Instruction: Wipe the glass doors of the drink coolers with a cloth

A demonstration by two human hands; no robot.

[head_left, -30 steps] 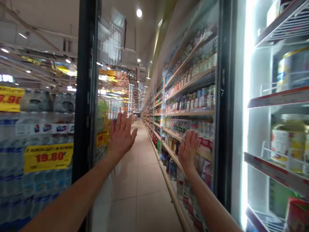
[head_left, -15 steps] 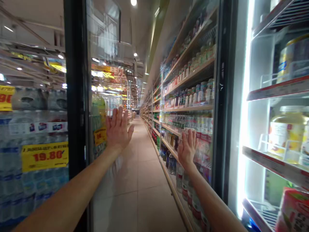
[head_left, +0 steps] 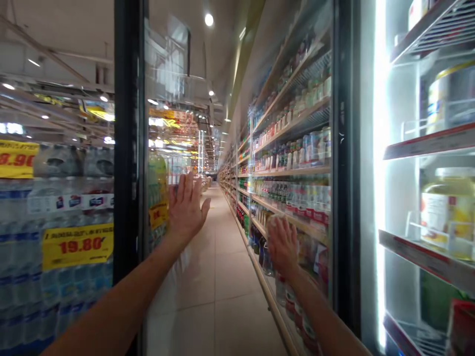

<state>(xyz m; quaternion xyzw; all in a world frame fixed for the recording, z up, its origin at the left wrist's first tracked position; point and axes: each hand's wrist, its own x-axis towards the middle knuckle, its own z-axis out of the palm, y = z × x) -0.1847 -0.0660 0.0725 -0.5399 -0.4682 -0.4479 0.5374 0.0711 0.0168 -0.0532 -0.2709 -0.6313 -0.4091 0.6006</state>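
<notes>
A glass door (head_left: 211, 326) in a black frame (head_left: 129, 148) stands in front of me, and the aisle shows through it. My left hand (head_left: 187, 207) lies flat against the left part of the pane, fingers stretched and thumb out to the right. Farther right and somewhat lower, my right hand (head_left: 285, 249) presses a small whitish cloth-like wad (head_left: 273, 221) to the glass. The wad shows around its fingertips, slightly blurred. Both arms reach forward from the bottom of the view.
At right, a lit cooler holds wire shelves (head_left: 430, 39), a price rail (head_left: 426, 254) and a yellow drink bottle (head_left: 447, 210). Stacked water packs (head_left: 67, 287) with a yellow price sign (head_left: 77, 245) stand at left. Bottle-filled shelves (head_left: 293, 128) appear in the pane.
My right hand has moved down and a little left across the glass with the wad. My left hand stays flat on the pane. The view has shifted slightly.
</notes>
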